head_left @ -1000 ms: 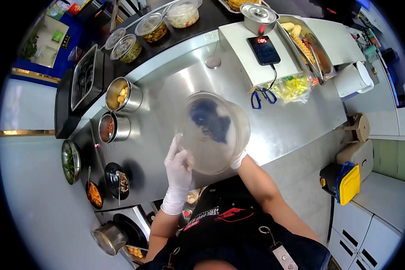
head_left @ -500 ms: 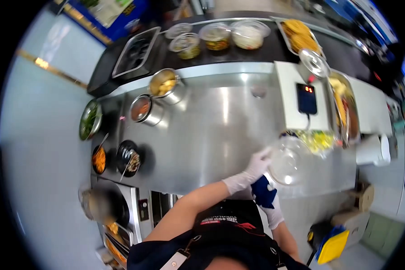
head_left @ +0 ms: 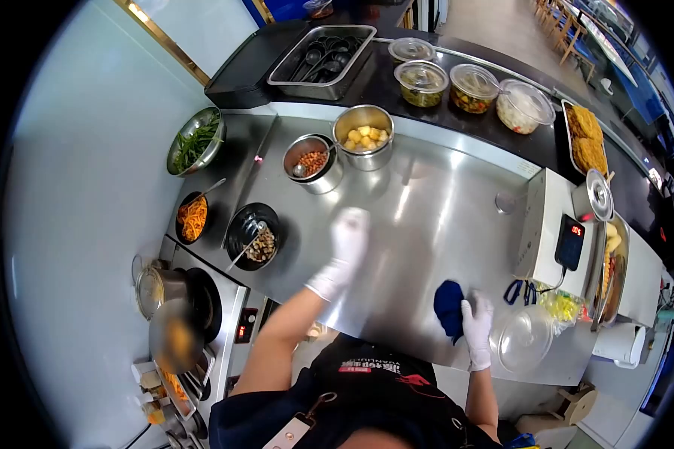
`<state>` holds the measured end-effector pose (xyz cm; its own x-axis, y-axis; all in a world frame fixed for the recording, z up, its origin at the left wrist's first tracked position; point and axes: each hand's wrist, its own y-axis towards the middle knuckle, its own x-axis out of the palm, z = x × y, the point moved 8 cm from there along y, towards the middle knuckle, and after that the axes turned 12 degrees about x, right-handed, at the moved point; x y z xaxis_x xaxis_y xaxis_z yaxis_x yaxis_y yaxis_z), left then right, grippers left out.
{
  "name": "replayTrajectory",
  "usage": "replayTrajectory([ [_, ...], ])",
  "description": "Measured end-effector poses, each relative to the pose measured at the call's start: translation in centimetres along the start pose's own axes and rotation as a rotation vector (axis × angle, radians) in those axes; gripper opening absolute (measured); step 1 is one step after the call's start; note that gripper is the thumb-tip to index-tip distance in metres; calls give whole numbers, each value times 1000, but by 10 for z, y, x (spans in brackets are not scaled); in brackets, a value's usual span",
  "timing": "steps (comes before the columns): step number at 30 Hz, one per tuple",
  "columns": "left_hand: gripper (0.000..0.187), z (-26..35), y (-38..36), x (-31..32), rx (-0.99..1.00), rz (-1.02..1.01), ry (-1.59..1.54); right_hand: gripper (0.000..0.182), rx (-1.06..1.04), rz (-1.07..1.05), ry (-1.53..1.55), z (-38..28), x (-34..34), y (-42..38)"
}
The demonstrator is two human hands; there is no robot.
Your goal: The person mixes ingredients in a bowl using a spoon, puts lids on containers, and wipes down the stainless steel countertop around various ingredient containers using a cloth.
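Observation:
My left hand (head_left: 350, 238), in a white glove, is stretched out over the steel counter, below the two metal pots and right of the black bowl (head_left: 254, 236). It is smeared by motion, so its fingers do not show clearly. Diced brown and pale food and a spoon are in that bowl. My right hand (head_left: 478, 325), also gloved, holds a dark blue cloth (head_left: 448, 310) by its right edge close over the counter's front part. Just right of that hand lies a clear round plastic lid (head_left: 525, 340).
Steel pots of yellow chunks (head_left: 364, 138) and reddish diced food (head_left: 312, 163) stand toward the back. Left are greens (head_left: 196, 146) and orange shreds (head_left: 192, 218). Blue-handled scissors (head_left: 514, 291) and a scale display (head_left: 570, 242) are right. Lidded tubs (head_left: 422, 83) line the back shelf.
My left hand has moved left, away from the plastic lid, toward the pots. The blue cloth, in my right hand, is now left of the lid over the counter. The view has turned left.

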<state>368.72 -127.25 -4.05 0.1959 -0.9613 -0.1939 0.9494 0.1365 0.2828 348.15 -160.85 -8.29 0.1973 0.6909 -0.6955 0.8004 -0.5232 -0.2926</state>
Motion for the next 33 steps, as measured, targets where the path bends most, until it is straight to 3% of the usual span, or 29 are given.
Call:
replayTrajectory([
  [1, 15, -5, 34, -49, 72, 171, 141, 38, -298, 295, -314, -28, -9, -7],
  [2, 11, -20, 62, -93, 163, 267, 275, 37, -363, 366, -242, -56, -15, -9],
  [5, 20, -70, 132, -177, 106, 335, 766, 35, -133, -124, 218, -108, 35, 20],
  [9, 28, -127, 181, -186, -164, 121, 621, 35, -490, -268, 185, -215, 144, 53],
  [11, 27, -120, 188, -176, -201, 28, 708, 41, -428, -406, 260, -269, 193, 69],
  [13, 20, -126, 191, -174, -226, -10, 710, 46, -651, -276, 265, -337, 196, 64],
  [15, 17, -123, 189, -173, -237, -46, 708, 41, -694, -272, 178, -362, 228, 74],
  [20, 14, -82, 163, -167, -87, -153, 769, 21, -780, -164, -41, -359, 240, 51],
  [24, 13, -57, 135, -136, 57, -345, 956, 21, -708, -176, -30, -314, 223, 15],
  [27, 17, -55, 116, -117, 68, -336, 846, 25, -703, -83, 110, -292, 196, 7],
  [30, 27, -84, 104, -104, -129, -395, 342, 26, -605, -114, 132, -276, 162, 3],
  [33, 39, -78, 93, -100, -319, -285, -116, 25, -632, -92, 119, -256, 145, 0],
])
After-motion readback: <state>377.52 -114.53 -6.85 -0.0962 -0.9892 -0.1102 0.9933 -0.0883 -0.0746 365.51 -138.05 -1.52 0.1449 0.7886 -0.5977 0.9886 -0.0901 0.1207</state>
